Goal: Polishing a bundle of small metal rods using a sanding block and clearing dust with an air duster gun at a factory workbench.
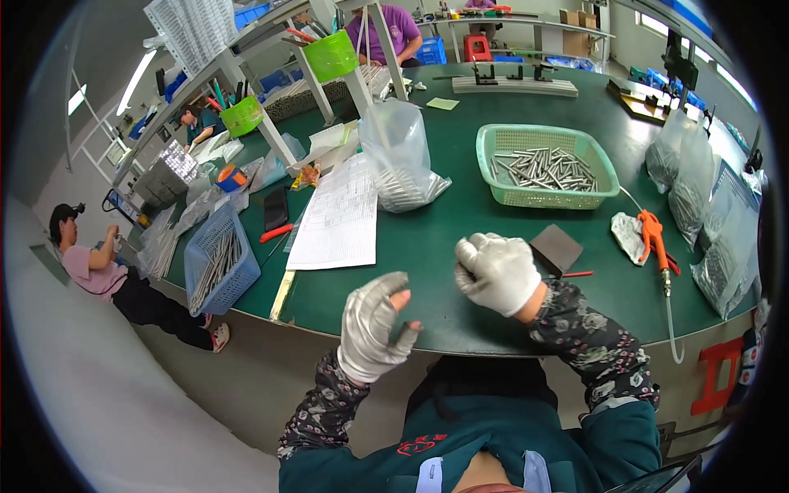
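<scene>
My left hand (374, 329), in a white glove with bare fingertips, is raised at the table's front edge. Its thumb and fingers are apart, with nothing visible between them. To its right, over the green tabletop, my right hand (498, 275) wears a white glove and is curled closed; whatever it may hold is hidden. Beside the right hand lies a dark square block (556, 249) with a thin red stick (579, 274) by it. Beyond that hand stands a light green plastic basket (548, 198) holding many short metal rods (546, 168).
On the right lie an orange air blow gun (653, 238), a white cloth (628, 237) and bags of metal parts (727, 263). Leftward are a printed sheet (337, 226), red-handled pliers (276, 233), a clear bag (401, 156) and a blue basket of rods (215, 264). Other people work farther off.
</scene>
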Motion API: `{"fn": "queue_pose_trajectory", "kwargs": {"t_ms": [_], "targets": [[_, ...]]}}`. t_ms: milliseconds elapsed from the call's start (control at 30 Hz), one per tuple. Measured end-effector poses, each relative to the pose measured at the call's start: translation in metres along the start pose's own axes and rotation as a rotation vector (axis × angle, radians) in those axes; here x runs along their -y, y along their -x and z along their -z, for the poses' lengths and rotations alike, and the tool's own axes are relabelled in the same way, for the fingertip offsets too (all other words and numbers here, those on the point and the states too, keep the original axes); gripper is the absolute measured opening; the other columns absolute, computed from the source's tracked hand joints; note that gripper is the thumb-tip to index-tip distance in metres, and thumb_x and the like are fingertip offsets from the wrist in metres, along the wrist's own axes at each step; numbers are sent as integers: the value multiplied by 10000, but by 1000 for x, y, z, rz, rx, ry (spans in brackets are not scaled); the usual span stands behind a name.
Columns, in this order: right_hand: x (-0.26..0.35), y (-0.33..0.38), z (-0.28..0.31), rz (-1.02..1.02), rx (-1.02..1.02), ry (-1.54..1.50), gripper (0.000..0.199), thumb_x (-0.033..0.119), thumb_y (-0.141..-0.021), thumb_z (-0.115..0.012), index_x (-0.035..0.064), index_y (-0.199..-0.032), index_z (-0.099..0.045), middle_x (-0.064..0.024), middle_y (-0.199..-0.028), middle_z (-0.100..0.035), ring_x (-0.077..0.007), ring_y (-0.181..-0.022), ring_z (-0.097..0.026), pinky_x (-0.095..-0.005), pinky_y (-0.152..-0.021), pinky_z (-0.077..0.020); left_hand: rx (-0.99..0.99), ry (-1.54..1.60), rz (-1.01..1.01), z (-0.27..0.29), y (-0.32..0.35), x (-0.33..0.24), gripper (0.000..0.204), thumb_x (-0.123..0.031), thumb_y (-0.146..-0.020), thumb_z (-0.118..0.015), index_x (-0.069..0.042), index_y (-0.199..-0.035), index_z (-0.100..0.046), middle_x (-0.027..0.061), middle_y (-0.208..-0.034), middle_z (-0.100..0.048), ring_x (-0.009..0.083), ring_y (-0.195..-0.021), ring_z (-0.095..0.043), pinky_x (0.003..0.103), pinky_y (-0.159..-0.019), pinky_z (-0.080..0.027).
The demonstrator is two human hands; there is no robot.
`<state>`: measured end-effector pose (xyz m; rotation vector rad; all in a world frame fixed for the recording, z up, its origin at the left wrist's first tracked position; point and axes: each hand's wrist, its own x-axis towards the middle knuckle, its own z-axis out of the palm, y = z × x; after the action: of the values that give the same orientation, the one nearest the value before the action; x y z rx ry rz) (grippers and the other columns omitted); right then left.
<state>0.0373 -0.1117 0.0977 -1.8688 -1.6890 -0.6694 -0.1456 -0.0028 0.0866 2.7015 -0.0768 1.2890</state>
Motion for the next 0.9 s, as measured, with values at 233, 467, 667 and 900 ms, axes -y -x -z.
{"fn": "queue_pose_trajectory", "kwargs": {"t_ms": [233,467,667,900], "targets": [[-16,0,-44,-262,176,-157,147,176,-721,-509,34,-735,-544,-118,-687,-589,-290,-641,-584,-368,-562,-476,-105,38,27,-1,-14,44,518,-125,-718,-639,-39,-1175,-411,144,-1056,-531,299,-893,-552,371,-749,-445],[-48,-127,-13,-585,-145,-1088,125,163,-773,-541,42,-747,-555,32,-657,-500,-44,-575,-444,-192,-531,-377,-103,134,218,-25,22,60,371,-99,-684,-638,-18,-1009,-479,140,-994,-551,273,-836,-583,364,-716,-457],[-56,-222,-36,-543,-158,-368,243,245,-758,-494,63,-871,-608,-146,-754,-605,-230,-684,-588,-289,-643,-453,-59,262,362,-43,33,68,398,-59,-633,-654,-9,-1001,-512,133,-971,-567,297,-849,-566,360,-737,-457],[-57,-244,-80,-160,533,293,309,275,-726,-535,84,-952,-625,-177,-876,-620,-324,-802,-603,-363,-697,-486,-30,340,322,-41,30,67,366,-80,-641,-644,1,-976,-520,126,-950,-573,298,-849,-560,364,-745,-455]]}}
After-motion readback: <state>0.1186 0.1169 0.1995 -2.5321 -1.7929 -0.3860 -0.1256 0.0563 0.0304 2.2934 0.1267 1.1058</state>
